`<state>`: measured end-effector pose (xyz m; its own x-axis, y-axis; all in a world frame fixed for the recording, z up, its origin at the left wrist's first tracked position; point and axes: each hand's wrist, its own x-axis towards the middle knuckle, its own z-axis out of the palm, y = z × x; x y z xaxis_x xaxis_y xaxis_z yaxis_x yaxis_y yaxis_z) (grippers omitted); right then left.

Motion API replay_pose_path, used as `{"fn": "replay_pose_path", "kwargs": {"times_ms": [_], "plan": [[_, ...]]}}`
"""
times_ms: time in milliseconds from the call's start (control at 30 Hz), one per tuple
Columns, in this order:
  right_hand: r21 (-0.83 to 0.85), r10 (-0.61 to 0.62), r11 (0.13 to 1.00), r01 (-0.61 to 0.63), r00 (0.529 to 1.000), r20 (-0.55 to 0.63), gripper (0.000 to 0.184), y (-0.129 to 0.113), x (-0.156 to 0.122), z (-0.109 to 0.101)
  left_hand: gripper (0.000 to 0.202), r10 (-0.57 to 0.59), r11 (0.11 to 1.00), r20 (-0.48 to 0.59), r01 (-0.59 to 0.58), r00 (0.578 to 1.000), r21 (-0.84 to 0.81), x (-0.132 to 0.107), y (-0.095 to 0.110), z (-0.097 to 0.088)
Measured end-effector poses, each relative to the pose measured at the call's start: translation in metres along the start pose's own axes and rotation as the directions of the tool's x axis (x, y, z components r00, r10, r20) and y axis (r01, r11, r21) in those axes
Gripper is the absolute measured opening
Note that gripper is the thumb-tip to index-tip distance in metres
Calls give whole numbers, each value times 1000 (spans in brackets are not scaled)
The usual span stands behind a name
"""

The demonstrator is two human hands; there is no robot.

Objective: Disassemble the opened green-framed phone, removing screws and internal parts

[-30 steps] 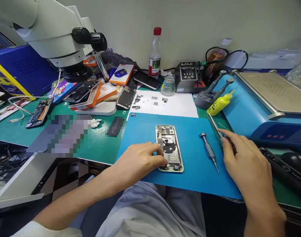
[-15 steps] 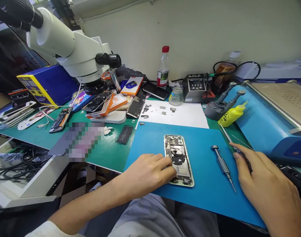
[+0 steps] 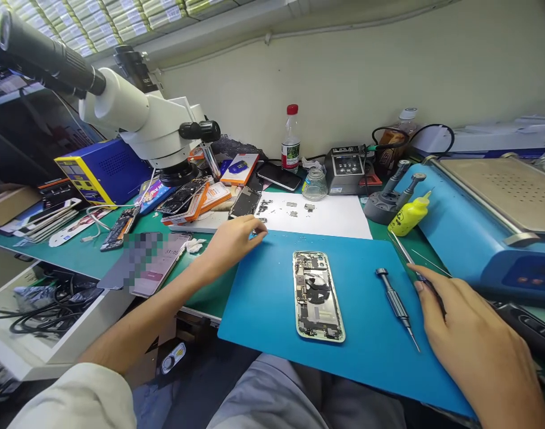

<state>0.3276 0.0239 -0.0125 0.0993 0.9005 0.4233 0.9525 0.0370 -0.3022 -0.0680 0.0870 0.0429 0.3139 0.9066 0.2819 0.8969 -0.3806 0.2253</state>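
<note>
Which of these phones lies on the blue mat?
The opened, pale-framed phone with its insides exposed; the other phones lie off the blue mat, farther left or back.

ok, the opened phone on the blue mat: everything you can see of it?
The phone lies flat on the blue mat, innards up, far end angled slightly left. Rounded pale frame, perhaps metal. Camera openings near the far right corner; dark parts crowd both ends and the left side. A black patch lies mid-body on a silvery surface. Only the mat touches it.
</note>
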Motion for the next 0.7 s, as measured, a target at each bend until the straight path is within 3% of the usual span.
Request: {"fn": "replay_pose_path", "kwargs": {"times_ms": [233, 433, 600, 633, 700], "plan": [[11, 36, 999, -36, 999, 11, 48, -1, -2, 1, 11, -13, 997, 26, 11, 1000, 74, 7, 0, 15], [6, 40, 999, -41, 999, 29, 50, -2, -2, 1, 10, -32, 998, -13, 32, 999, 54, 7, 2, 8], [-6, 8, 1000, -8, 1000, 11, 50, -6, -5, -2, 56, -58, 996, -55, 55, 997, -68, -28, 26, 0], [-14, 4, 1000, -4, 1000, 7, 50, -6, -6, -2, 54, -52, 994, -48, 47, 997, -97, -38, 33, 2], [-37, 4, 999, -4, 1000, -4, 52, -7, -8, -1, 31, -39, 989, -33, 34, 999, -147, -59, 50, 7]]}}
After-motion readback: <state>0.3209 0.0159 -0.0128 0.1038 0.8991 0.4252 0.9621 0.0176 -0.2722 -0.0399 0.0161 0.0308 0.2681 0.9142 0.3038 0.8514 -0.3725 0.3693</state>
